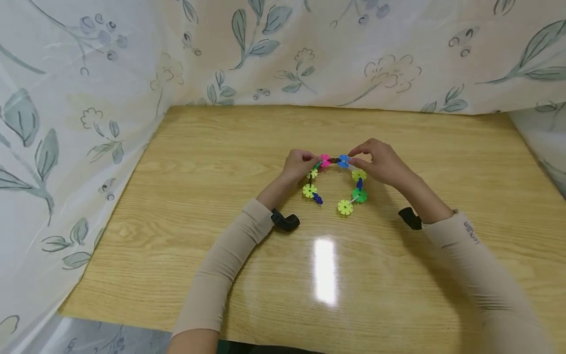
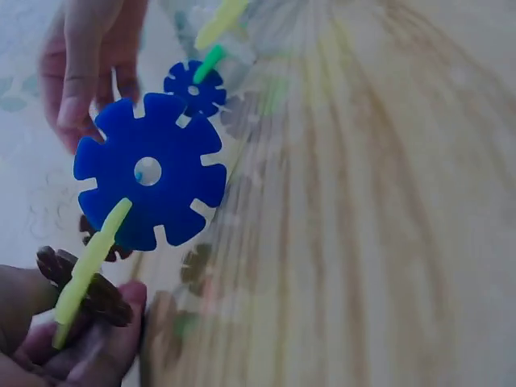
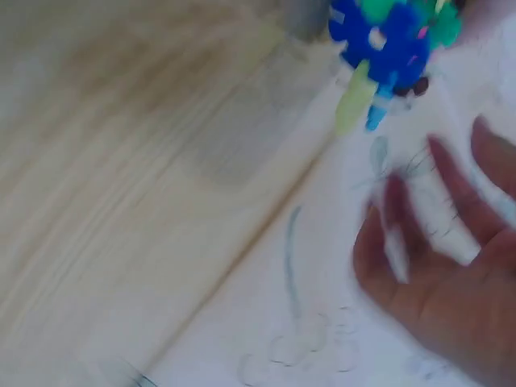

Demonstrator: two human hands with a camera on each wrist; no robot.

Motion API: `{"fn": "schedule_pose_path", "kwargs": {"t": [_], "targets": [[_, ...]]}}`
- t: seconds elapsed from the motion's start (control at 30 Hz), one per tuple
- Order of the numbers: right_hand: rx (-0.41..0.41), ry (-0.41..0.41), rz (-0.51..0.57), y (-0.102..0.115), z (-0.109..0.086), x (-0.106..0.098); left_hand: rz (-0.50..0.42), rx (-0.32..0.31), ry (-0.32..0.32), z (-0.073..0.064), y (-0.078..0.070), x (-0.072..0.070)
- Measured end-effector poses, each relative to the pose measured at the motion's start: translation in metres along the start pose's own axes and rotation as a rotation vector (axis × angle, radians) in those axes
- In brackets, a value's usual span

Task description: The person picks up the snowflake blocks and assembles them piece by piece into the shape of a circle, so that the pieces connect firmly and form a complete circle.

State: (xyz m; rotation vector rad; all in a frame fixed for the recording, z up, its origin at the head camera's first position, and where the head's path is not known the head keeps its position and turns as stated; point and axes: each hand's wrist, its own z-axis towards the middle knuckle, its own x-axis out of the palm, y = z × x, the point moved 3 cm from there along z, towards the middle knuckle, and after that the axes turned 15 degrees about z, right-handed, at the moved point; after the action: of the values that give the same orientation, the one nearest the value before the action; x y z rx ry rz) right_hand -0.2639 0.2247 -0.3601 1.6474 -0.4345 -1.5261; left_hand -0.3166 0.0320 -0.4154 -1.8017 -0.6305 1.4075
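A chain of notched plastic discs forms an arch open toward me in the head view. At its top, a pink disc (image 1: 325, 160) and a light blue disc (image 1: 343, 161) join through a brown one. My left hand (image 1: 300, 164) pinches the chain beside the pink disc; fingers also close around it in the left wrist view. My right hand (image 1: 381, 161) is by the light blue disc, its thumb and fingers apart. Blurred in the right wrist view, these fingers (image 3: 395, 218) look spread, with nothing between them. A yellow disc (image 1: 345, 207) ends the right side, a dark blue disc (image 1: 317, 198) the left.
The chain and hands are over a wood-grain table (image 1: 199, 221). Leaf-printed cloth (image 1: 265, 54) hangs along its back and left sides. Black wrist devices (image 1: 285, 222) sit at both cuffs. Light glares off the tabletop in front of the chain.
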Motion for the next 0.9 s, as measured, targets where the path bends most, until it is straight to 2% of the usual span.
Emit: {"fn": "schedule_pose_path", "kwargs": {"t": [0.1, 0.17, 0.23, 0.3, 0.37, 0.47, 0.57, 0.63, 0.73, 0.8, 0.87, 0.9], "targets": [[-0.128, 0.063, -0.103, 0.010, -0.016, 0.007, 0.242, 0.101, -0.052, -0.004, -0.005, -0.005], [-0.197, 0.148, -0.172, 0.012, -0.026, 0.015, 0.319, 0.155, -0.061, -0.007, -0.009, -0.009], [-0.237, 0.255, -0.227, 0.013, -0.035, 0.024, 0.341, 0.169, -0.048, -0.010, -0.011, -0.011], [-0.252, 0.314, -0.284, 0.014, -0.042, 0.030, 0.341, 0.164, -0.034, -0.012, -0.011, -0.014], [-0.256, 0.332, -0.338, 0.013, -0.047, 0.034, 0.350, 0.168, -0.028, -0.014, -0.011, -0.016], [-0.281, 0.328, -0.355, 0.014, -0.048, 0.038, 0.383, 0.190, -0.021, -0.017, -0.010, -0.020], [-0.300, 0.319, -0.361, 0.014, -0.048, 0.041, 0.453, 0.263, -0.037, -0.025, -0.010, -0.025], [-0.309, 0.315, -0.360, 0.013, -0.046, 0.043, 0.542, 0.367, -0.041, -0.035, -0.012, -0.028], [-0.322, 0.302, -0.356, 0.014, -0.044, 0.047, 0.759, 0.604, -0.012, -0.054, -0.018, -0.030], [-0.324, 0.291, -0.349, 0.015, -0.043, 0.048, 0.906, 0.757, 0.041, -0.066, -0.021, -0.028], [-0.315, 0.285, -0.344, 0.016, -0.042, 0.050, 1.016, 0.844, 0.108, -0.073, -0.022, -0.025], [-0.309, 0.283, -0.342, 0.017, -0.042, 0.051, 1.058, 0.859, 0.137, -0.075, -0.022, -0.024]]}}
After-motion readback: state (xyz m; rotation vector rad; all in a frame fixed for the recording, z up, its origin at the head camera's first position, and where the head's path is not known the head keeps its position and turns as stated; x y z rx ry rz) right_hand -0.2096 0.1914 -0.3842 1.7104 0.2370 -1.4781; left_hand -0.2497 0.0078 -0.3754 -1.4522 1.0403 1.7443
